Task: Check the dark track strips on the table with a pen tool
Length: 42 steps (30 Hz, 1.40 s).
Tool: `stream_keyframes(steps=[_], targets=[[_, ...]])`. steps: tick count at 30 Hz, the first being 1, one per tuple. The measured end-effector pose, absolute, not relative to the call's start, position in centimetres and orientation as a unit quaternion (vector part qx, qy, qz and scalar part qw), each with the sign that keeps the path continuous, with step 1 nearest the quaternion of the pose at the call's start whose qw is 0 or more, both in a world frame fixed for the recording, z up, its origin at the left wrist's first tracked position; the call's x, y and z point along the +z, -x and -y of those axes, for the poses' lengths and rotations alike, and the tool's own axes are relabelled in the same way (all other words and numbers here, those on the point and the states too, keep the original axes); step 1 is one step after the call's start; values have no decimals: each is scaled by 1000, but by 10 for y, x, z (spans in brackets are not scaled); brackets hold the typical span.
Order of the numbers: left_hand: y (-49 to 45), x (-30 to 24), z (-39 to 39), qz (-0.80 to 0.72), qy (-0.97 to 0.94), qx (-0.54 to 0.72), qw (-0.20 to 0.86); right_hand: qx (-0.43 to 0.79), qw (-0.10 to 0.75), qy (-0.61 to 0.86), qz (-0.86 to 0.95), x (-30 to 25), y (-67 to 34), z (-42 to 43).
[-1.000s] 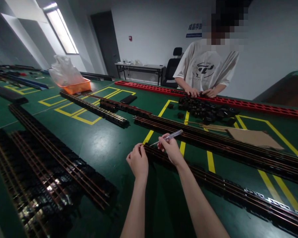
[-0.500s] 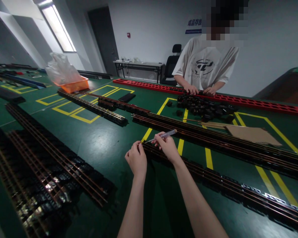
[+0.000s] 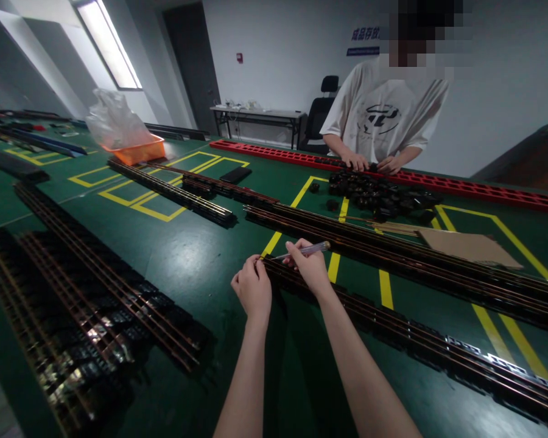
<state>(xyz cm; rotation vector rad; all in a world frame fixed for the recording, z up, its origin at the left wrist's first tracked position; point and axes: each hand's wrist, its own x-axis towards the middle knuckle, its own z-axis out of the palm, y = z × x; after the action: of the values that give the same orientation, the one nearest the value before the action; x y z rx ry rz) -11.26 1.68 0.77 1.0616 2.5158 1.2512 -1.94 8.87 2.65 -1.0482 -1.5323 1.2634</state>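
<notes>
My right hand is closed around a small clear-handled screwdriver, whose tip points left at the near end of a long black-and-copper rail strip. My left hand is curled at that same end of the strip, its fingers pinched on the strip's tip. The strip runs away to the right across the green table.
More rail strips lie behind and at the left. Across the table a person in a white shirt handles a red tray strip beside a pile of black parts. Cardboard and an orange bin rest farther off.
The screwdriver has tilted lower and flatter, its tip coming closer to the strip's end by my left hand. Both hands stay at the same spot; the view shifted slightly.
</notes>
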Motion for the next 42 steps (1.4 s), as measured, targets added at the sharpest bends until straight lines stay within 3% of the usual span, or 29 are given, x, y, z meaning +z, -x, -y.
stream_keyframes(steps=[22, 42], targets=[[112, 12, -17, -841, -347, 406, 86, 602, 418, 368, 572, 32, 17, -86], [112, 13, -16, -835, -349, 417, 79, 557, 434, 399, 584, 29, 19, -87]])
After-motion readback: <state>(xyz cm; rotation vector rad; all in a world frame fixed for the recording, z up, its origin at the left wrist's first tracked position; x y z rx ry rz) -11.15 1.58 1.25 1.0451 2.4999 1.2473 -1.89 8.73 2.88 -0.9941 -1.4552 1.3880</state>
